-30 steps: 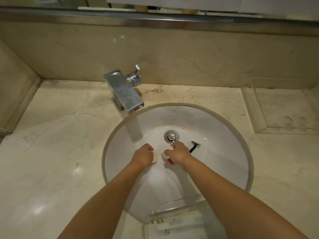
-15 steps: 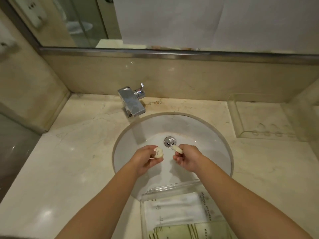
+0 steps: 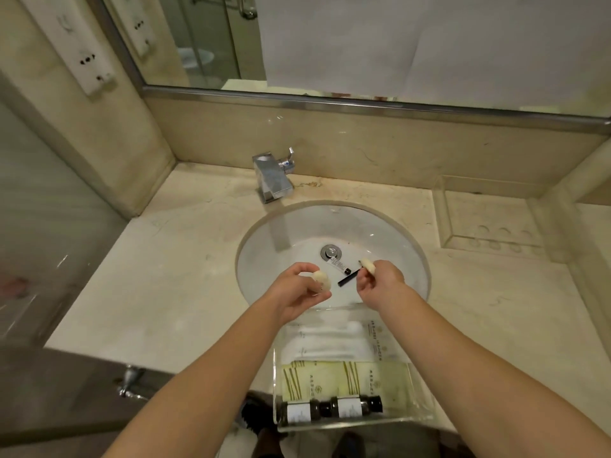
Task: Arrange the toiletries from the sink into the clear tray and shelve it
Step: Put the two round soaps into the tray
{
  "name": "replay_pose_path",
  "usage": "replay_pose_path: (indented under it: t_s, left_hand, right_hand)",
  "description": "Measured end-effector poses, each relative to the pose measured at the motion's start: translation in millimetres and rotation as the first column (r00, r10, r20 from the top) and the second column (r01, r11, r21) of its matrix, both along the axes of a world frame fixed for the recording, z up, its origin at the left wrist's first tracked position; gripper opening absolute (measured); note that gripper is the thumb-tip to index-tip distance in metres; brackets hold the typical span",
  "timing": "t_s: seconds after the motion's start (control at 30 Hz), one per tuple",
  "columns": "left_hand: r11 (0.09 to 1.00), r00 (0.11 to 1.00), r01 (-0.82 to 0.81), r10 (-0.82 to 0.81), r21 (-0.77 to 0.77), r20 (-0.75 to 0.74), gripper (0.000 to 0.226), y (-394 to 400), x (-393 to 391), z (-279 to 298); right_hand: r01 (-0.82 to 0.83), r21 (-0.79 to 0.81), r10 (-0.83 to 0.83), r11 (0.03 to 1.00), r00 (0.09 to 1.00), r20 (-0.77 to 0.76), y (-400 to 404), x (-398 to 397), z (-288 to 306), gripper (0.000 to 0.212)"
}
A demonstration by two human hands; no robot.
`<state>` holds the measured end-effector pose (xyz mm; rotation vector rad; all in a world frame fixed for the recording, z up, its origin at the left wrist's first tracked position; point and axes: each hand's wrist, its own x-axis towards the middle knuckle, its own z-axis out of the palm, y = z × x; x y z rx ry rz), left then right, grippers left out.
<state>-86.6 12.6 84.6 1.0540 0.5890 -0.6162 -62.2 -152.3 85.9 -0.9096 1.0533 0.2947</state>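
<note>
My left hand [image 3: 297, 290] holds a round cream soap [image 3: 321, 280] above the front of the white sink [image 3: 390, 233]. My right hand [image 3: 380, 282] pinches a second cream soap [image 3: 368, 265] above the basin's right side. A small white tube [image 3: 338, 263] and a black razor [image 3: 348, 277] lie in the basin near the drain [image 3: 330, 252]. The clear tray [image 3: 420, 418] sits on the sink's front edge below my hands, holding white sachets, yellow-striped packets and two dark bottles [image 3: 332, 409].
A chrome faucet [image 3: 272, 178] stands behind the basin. A clear shelf tray [image 3: 446, 219] rests on the marble counter at the right. A mirror spans the back wall. A socket panel hangs on the left wall. A drawer handle [image 3: 127, 385] shows at lower left.
Both hands have lifted out of the basin, each with a soap, and moved apart. The view pulled back, showing more of the clear tray and uncovering the tube and razor.
</note>
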Motion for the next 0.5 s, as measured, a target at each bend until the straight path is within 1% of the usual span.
replay_pose_path:
  t_s: [0.1,0.2,0.33,0.43,0.5]
  left_hand:
    - [0.999,1.000,0.018,-0.019,0.043,0.020,0.035,8,-16,4]
    - [0.992,0.998,0.060,-0.062,0.115,0.015,0.033,19,-34,5]
    - [0.967,0.988,0.150,-0.155,0.205,0.011,0.024,31,-53,7]
    - [0.933,0.974,0.209,-0.224,0.292,0.020,0.025,39,-65,4]
    - [0.916,0.967,0.230,-0.255,0.329,0.032,0.027,42,-73,3]
  right_hand:
    - [-0.104,-0.048,0.106,0.993,0.994,0.026,1,-15,5,0.018]
    - [-0.280,-0.163,0.292,0.946,0.955,0.051,4,-33,6,0.019]
    - [-0.452,-0.284,0.497,0.845,0.861,0.110,8,-61,3,0.016]
    - [-0.538,-0.350,0.610,0.767,0.781,0.137,6,-81,-3,0.014]
    - [-0.595,-0.407,0.689,0.693,0.713,0.132,5,-92,-4,0.014]
